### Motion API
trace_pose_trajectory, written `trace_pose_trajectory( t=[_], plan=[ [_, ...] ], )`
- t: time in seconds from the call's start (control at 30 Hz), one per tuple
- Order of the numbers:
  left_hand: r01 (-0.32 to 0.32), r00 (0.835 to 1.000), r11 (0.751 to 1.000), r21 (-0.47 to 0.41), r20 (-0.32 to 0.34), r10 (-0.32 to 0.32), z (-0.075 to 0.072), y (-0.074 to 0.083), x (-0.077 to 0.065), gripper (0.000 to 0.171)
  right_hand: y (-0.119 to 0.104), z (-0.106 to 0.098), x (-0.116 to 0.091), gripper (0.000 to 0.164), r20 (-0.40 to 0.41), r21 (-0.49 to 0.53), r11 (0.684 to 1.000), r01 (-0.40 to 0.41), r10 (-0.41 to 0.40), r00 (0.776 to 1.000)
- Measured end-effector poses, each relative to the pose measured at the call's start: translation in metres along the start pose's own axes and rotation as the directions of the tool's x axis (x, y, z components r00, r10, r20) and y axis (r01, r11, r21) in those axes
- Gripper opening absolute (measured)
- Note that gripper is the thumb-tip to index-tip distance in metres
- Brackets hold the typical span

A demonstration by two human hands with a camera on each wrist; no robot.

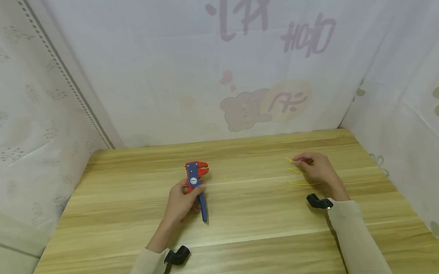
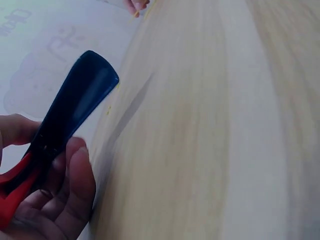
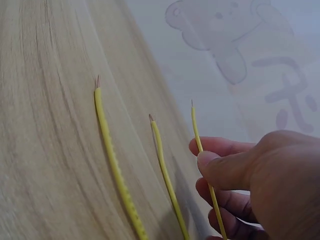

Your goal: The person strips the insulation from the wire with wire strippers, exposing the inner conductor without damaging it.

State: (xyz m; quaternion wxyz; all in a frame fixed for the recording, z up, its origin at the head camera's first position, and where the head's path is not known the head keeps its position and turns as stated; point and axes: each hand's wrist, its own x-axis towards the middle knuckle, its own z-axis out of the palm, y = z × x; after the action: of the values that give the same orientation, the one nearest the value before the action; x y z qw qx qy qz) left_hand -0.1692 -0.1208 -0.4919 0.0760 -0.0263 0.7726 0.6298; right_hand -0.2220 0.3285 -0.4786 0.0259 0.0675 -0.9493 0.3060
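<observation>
My left hand (image 1: 180,201) grips a red and blue wire stripper (image 1: 192,173), its red jaws pointing away and to the right. In the left wrist view the blue handle (image 2: 75,100) sticks out past the curled fingers. On the right, my right hand (image 1: 319,170) pinches a thin yellow wire (image 3: 196,127) between thumb and forefinger, a bare copper tip showing at its end. Two more yellow wires lie on the table beside that hand: a middle one (image 3: 165,170) and a nearer one (image 3: 112,155), both with bare copper strands at the end.
Small yellow bits of insulation (image 1: 228,179) lie on the wooden table (image 1: 249,220) between the hands. A patterned cloth (image 1: 160,73) hangs behind the table's far edge and along both sides. Each wrist wears a black camera mount (image 1: 177,256).
</observation>
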Motion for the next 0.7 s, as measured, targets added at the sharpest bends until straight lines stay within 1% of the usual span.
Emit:
trace_pose_trajectory(
  t=[0.17, 0.37, 0.5, 0.7],
  plan=[
    [-0.008, 0.999, 0.995, 0.096, -0.046, 0.013, -0.006, -0.002, -0.001, 0.03, 0.002, 0.004, 0.0, 0.02, -0.004, -0.024, 1.0, 0.002, -0.002, 1.0],
    [-0.04, 0.993, 0.972, 0.233, -0.098, 0.064, -0.011, -0.004, -0.003, 0.03, 0.002, 0.006, 0.001, 0.018, 0.014, -0.019, 1.0, -0.004, 0.004, 1.0],
    [-0.032, 0.993, 0.958, 0.284, -0.104, 0.064, -0.014, -0.004, -0.002, 0.032, 0.002, 0.007, 0.002, 0.018, 0.016, -0.02, 1.0, -0.023, 0.023, 1.0],
    [-0.002, 0.99, 0.935, 0.355, -0.131, 0.051, -0.015, -0.004, -0.002, 0.031, 0.003, 0.009, 0.001, 0.019, 0.007, -0.006, 0.998, -0.055, 0.055, 0.998]
  ],
)
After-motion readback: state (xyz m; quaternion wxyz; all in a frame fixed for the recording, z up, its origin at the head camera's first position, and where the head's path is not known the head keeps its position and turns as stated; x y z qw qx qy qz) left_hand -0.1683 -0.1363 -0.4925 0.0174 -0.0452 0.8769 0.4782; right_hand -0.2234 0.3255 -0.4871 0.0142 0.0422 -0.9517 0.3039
